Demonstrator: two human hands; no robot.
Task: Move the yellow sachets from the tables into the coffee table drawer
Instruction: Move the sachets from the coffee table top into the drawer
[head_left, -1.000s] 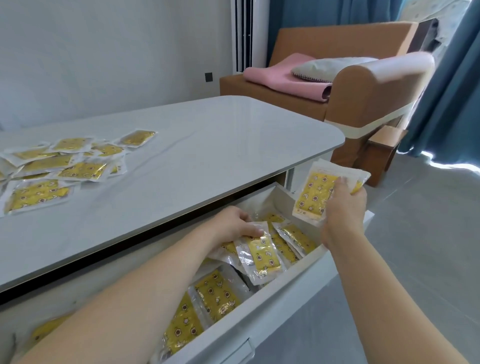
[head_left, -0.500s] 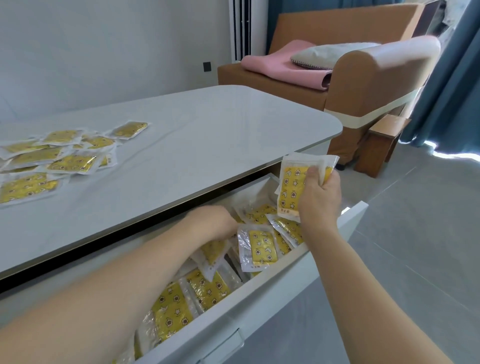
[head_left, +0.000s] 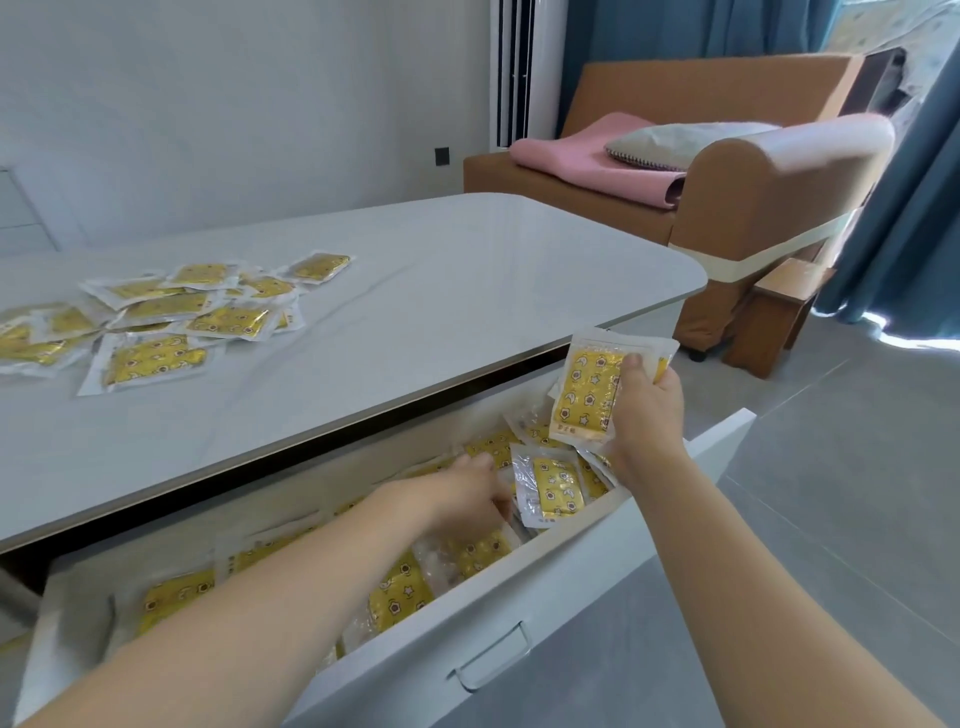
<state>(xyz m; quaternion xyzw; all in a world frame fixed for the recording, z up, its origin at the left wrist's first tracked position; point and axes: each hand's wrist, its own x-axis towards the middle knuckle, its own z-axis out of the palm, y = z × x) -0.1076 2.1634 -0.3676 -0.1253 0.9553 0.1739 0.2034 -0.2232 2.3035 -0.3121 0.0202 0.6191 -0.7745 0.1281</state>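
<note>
The coffee table's white drawer (head_left: 524, 597) stands pulled out, with several yellow sachets (head_left: 395, 597) lying loose in it. My right hand (head_left: 647, 415) grips a small stack of yellow sachets (head_left: 584, 392), held upright above the drawer's right end. My left hand (head_left: 462, 493) reaches palm down into the middle of the drawer and rests on the sachets there; its fingertips are buried among them. One sachet (head_left: 553, 486) stands tilted between my two hands. Several more sachets (head_left: 156, 322) lie spread on the left of the grey tabletop (head_left: 467, 291).
The drawer's handle (head_left: 493, 662) faces me. A brown sofa (head_left: 769, 202) with a pink blanket (head_left: 587, 163) and a grey pillow (head_left: 675, 140) stands behind the table's right end, with a wooden stool (head_left: 774, 317) beside it. Blue curtains (head_left: 909, 208) hang at the right over grey floor tiles.
My right hand has carried its stack leftward and down, from beyond the drawer's right corner to above its contents. My left hand has slid left in the drawer, off the tilted sachet.
</note>
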